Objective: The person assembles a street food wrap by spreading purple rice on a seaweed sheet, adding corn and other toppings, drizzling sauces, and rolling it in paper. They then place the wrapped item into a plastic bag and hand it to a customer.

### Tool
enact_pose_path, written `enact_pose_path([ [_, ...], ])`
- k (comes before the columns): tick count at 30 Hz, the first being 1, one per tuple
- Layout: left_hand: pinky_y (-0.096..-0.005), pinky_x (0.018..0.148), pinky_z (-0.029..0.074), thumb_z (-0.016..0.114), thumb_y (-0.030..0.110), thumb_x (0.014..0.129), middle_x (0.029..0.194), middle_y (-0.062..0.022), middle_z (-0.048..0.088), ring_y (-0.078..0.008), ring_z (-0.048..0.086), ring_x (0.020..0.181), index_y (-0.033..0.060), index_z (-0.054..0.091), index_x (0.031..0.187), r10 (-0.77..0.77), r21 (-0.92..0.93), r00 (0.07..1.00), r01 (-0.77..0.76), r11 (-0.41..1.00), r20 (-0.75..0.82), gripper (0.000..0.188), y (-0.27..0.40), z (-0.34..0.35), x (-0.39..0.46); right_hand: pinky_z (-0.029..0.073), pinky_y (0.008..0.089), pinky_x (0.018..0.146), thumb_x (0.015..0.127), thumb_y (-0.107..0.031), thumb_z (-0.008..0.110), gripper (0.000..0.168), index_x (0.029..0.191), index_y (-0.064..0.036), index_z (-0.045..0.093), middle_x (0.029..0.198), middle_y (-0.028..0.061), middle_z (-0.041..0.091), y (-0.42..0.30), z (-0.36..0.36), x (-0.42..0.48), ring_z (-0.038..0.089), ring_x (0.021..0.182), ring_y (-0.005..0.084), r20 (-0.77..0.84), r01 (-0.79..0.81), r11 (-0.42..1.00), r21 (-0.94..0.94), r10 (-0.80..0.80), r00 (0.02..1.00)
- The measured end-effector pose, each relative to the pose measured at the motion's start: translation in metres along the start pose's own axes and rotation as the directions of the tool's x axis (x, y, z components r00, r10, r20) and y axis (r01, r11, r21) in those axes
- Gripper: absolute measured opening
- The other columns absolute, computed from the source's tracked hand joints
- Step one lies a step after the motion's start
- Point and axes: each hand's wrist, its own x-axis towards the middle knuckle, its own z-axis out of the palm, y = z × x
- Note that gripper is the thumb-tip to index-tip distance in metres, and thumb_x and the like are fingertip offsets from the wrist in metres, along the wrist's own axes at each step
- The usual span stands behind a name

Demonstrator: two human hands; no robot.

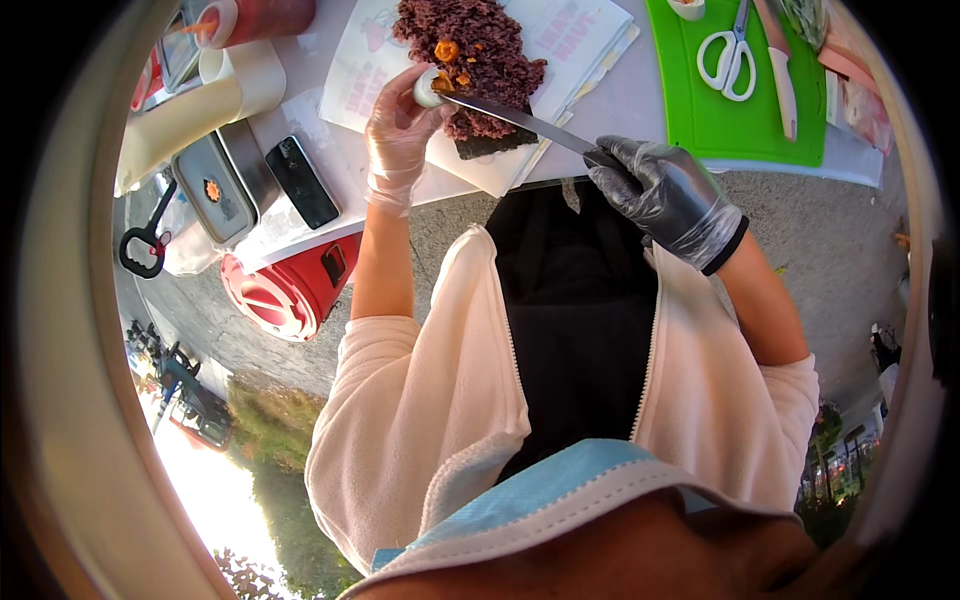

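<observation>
My left hand (401, 124), in a clear plastic glove, holds half of a salted egg in its white shell (428, 88). My right hand (660, 191), in a dark glove with clear plastic over it, grips the black handle of a long metal blade (517, 116), which looks like a knife or spatula. The blade's tip is at the egg's opening. Below them purple rice (487, 82) lies spread over a dark seaweed sheet (495, 142) on printed paper (360, 86). Orange yolk (446, 50) and smaller yolk bits sit on the rice.
On the right, white-handled scissors (724, 66) and a knife (782, 86) lie on a green cutting board (690, 124). A phone (302, 182), a lidded metal container (214, 184) and a plastic roll (184, 112) are at the left. A red lidded bucket (285, 289) stands below the table edge.
</observation>
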Motion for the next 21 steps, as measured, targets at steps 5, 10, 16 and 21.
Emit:
enact_pose_path([
  [5, -0.0267, 0.082, 0.053, 0.07, -0.006, 0.075, 0.103, -0.01, 0.061, -0.0158, 0.06, 0.094, -0.0007, 0.049, 0.121, 0.02, -0.012, 1.0, -0.02, 1.0, 0.004, 0.05, 0.002, 0.003, 0.001, 0.05, 0.0325, 0.065, 0.085, -0.012, 0.061, 0.021, 0.097, 0.005, 0.062, 0.085, 0.0206, 0.064, 0.0, 0.009, 0.004, 0.064, 0.075, 0.0312, -0.006, -0.002, 1.0, -0.008, 0.002, 1.0],
  [10, -0.0264, 0.08, 0.053, 0.07, -0.006, 0.074, 0.101, -0.01, 0.062, -0.015, 0.061, 0.09, 0.0002, 0.051, 0.117, 0.056, 0.075, 0.995, -0.051, 0.996, -0.077, 0.047, -0.003, 0.009, -0.001, 0.048, 0.0346, 0.06, 0.085, -0.014, 0.06, 0.02, 0.092, 0.005, 0.061, 0.078, 0.0215, 0.061, 0.002, 0.023, -0.006, 0.062, 0.07, 0.0336, -0.102, -0.037, 0.996, 0.076, 0.045, 0.994],
  [16, -0.0261, 0.08, 0.053, 0.07, -0.008, 0.074, 0.102, -0.0099, 0.062, -0.0151, 0.061, 0.092, 0.0008, 0.051, 0.116, 0.031, -0.025, 0.993, -0.034, 0.999, -0.116, 0.047, -0.004, 0.014, -0.002, 0.047, 0.0361, 0.057, 0.085, -0.015, 0.06, 0.021, 0.091, 0.005, 0.061, 0.073, 0.0218, 0.06, 0.011, 0.028, -0.017, 0.06, 0.067, 0.0355, -0.197, 0.038, 0.993, 0.108, -0.016, 0.98],
  [21, -0.0262, 0.081, 0.053, 0.07, -0.009, 0.073, 0.102, -0.0089, 0.062, -0.0149, 0.061, 0.092, 0.0009, 0.051, 0.116, 0.084, -0.013, 0.995, -0.085, 0.996, -0.055, 0.048, 0.001, 0.016, 0.002, 0.048, 0.0375, 0.061, 0.086, -0.017, 0.059, 0.022, 0.094, 0.004, 0.062, 0.079, 0.0218, 0.062, 0.007, 0.016, -0.007, 0.061, 0.07, 0.0356, -0.059, 0.005, 0.995, 0.101, 0.001, 0.998],
])
